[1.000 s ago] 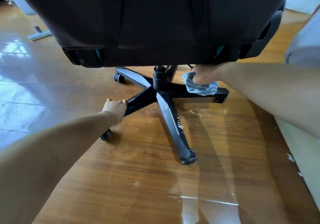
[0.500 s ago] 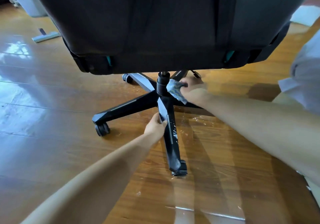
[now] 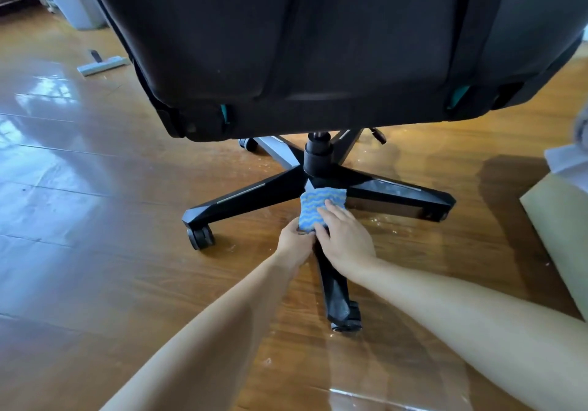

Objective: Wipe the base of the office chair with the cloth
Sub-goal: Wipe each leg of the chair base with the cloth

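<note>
A black office chair fills the top of the head view; its five-leg base (image 3: 254,196) with castors stands on the wooden floor. A blue cloth with wavy stripes (image 3: 319,205) lies on the top of the near leg (image 3: 335,296), just below the hub and centre column (image 3: 317,153). My right hand (image 3: 345,240) presses flat on the cloth's lower part. My left hand (image 3: 294,242) grips the left side of the same leg, its fingers at the cloth's lower edge. The cloth and hands hide the leg's upper half.
The glossy wooden floor (image 3: 95,251) shows wet patches and white specks around the base. A grey bin (image 3: 74,3) and a flat mop head (image 3: 101,64) sit at the far left. A beige furniture edge (image 3: 560,235) with white fabric stands on the right.
My right hand brought the cloth from the right leg, past the hub, down onto the near leg. My left hand shifted from the left leg to the near leg. The view moved closer.
</note>
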Tool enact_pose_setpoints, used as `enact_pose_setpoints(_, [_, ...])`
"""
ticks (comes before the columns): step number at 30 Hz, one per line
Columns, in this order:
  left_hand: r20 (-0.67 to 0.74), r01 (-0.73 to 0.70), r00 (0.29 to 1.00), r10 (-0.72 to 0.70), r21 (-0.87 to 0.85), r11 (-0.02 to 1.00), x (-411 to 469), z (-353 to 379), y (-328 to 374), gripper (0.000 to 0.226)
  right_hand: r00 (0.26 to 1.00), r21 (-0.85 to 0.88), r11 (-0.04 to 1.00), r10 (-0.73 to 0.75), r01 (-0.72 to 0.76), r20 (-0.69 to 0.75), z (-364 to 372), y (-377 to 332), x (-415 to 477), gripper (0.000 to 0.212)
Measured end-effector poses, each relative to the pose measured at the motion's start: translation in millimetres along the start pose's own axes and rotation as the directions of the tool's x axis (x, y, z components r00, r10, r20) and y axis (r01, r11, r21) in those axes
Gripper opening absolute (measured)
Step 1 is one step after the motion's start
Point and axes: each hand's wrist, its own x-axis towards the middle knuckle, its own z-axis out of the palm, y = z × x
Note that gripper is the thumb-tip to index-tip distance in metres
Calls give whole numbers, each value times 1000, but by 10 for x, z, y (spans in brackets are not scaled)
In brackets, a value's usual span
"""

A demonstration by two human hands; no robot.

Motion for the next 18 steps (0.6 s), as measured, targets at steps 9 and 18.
enact_pose_setpoints(9, [-13,48,999,-50,-75,996,22,52,-24,58,996,-176,981,-85,87,18,-192,49,785,33])
enact_pose_setpoints(18, [-57,12,998,-18,-96,995,21,101,-90,54,987,-223,962,-151,161,58,-139,27,704,54])
